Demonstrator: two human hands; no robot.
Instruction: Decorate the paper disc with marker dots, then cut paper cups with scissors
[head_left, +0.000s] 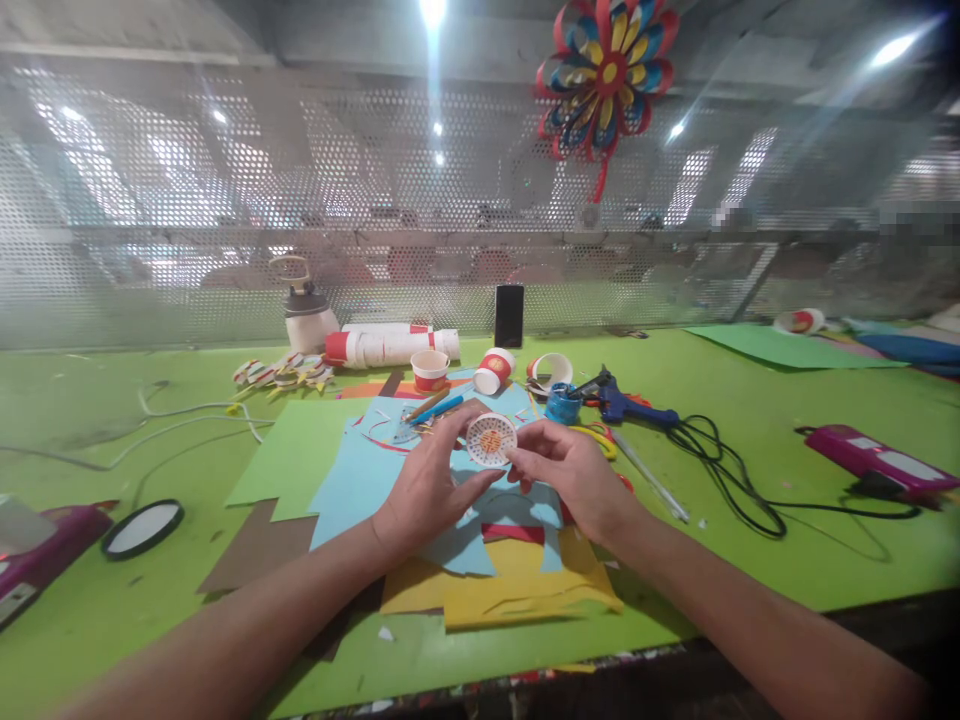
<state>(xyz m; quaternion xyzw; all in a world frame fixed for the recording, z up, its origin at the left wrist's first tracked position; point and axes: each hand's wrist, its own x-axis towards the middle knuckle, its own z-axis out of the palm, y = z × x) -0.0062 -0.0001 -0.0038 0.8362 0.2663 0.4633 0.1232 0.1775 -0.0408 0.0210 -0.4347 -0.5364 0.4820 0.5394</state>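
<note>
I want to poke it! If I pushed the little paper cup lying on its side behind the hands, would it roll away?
Probably. The paper cup lies on its side on the green table, so a nudge would likely roll it, curving since it tapers. It looks thin and empty, so likely very light and easy to squash. Upright cup nearby would more likely slide or tip.

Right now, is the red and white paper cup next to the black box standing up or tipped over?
Tipped over. The red and white paper cup lies on its side on the green table, open mouth facing front-left, unlike the upright red-banded paper cup beside it.
</note>
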